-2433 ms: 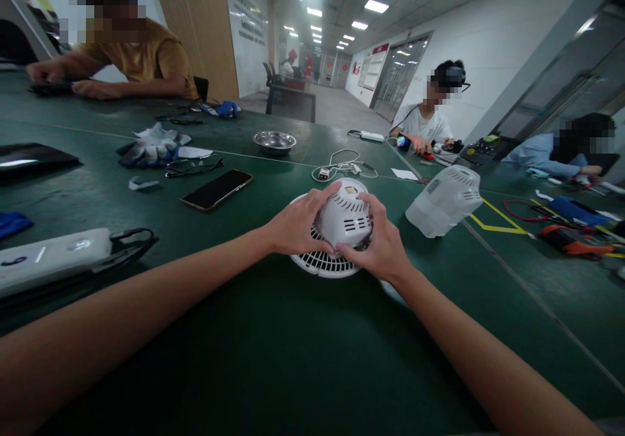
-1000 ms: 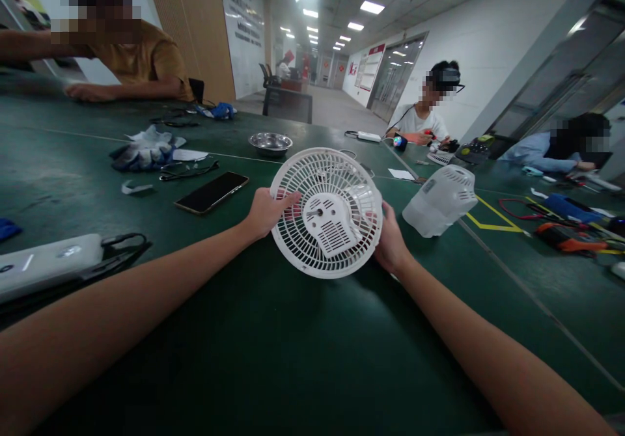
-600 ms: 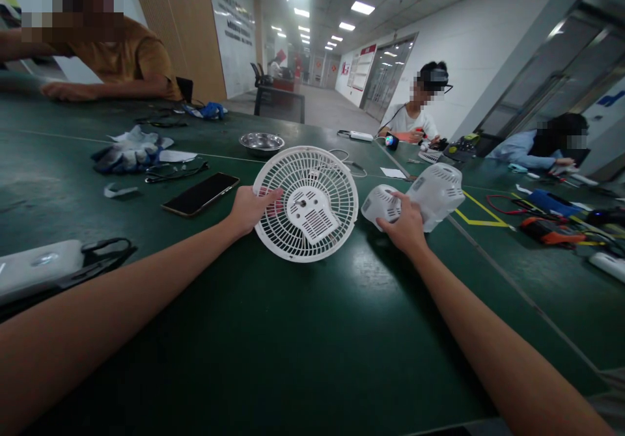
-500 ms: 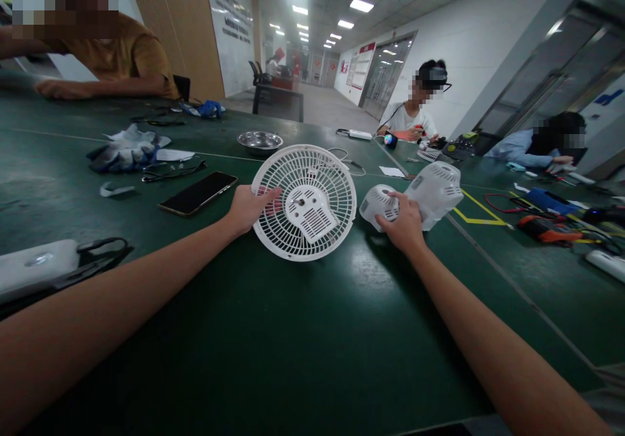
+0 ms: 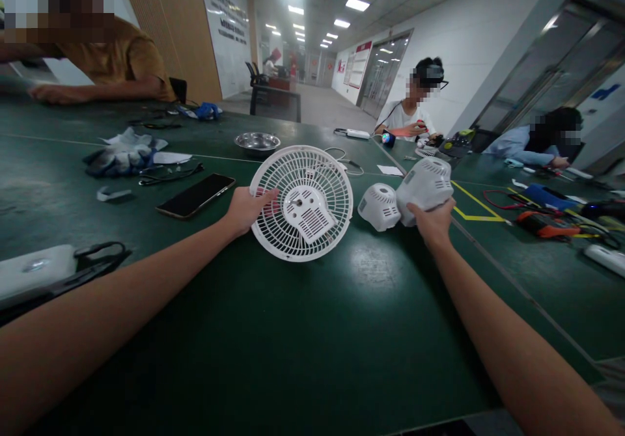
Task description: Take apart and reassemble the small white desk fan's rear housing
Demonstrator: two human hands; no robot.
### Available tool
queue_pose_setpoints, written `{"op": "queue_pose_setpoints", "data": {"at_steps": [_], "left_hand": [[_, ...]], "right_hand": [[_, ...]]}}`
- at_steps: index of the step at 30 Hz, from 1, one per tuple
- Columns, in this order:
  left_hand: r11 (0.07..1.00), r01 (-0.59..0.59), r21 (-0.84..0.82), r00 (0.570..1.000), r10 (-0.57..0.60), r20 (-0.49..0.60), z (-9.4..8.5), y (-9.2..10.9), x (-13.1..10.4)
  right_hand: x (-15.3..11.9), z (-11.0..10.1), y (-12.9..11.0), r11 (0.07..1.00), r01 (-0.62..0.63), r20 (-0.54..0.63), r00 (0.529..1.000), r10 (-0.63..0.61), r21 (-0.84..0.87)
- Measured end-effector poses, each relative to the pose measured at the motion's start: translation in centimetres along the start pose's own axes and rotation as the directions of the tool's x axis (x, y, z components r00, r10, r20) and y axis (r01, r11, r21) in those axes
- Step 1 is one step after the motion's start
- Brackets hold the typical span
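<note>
My left hand [image 5: 244,211] grips the left rim of a round white fan grille [image 5: 307,211], thumb across the front, other fingers showing behind the bars. The grille stands tilted, its slotted centre plate facing me. To the right, my right hand [image 5: 433,224] is closed on the lower right of a large white plastic housing [image 5: 426,185] with vent slots; the thumb lies on the near side and the other fingers are partly hidden. A smaller white vented housing [image 5: 379,207] sits between that one and the grille, with no hand on it.
On the green table [image 5: 293,332] lie a phone [image 5: 196,195], gloves [image 5: 124,153] and a white power strip [image 5: 39,267] at left. A metal bowl [image 5: 257,143] is behind the grille. An orange meter [image 5: 547,224] and cables lie at right. Several people sit around.
My right hand has left the smaller housing and moved right to grip the larger one, which has shifted slightly left and turned. My left hand still holds the fan grille.
</note>
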State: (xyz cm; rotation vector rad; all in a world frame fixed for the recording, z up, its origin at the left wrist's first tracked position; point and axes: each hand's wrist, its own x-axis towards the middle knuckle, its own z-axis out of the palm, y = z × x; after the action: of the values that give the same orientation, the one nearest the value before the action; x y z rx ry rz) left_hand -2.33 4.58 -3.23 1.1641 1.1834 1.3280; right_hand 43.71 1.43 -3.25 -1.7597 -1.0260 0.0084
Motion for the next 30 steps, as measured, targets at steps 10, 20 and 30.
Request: {"op": "queue_pose_setpoints", "data": {"at_steps": [10,20,30], "left_hand": [[1.000,-0.017,-0.020,0.999,0.018,0.028,-0.3,-0.5,0.4],[0.999,-0.034,0.001,0.998,0.034,0.050,-0.7,-0.9,0.7],[0.999,-0.040,-0.004,0.999,0.040,0.030,-0.6,-1.4,1.2]], "right_hand": [[0.2,0.4,-1.1,0.999,0.029,-0.176,0.984,-0.026,0.014],[-3.8,0.5,-6.9,0.987,0.154,-0.067,0.986,-0.150,0.055],[-3.1,0.9,-5.1,0.994,0.112,-0.013,0.994,-0.112,-0.002]]}}
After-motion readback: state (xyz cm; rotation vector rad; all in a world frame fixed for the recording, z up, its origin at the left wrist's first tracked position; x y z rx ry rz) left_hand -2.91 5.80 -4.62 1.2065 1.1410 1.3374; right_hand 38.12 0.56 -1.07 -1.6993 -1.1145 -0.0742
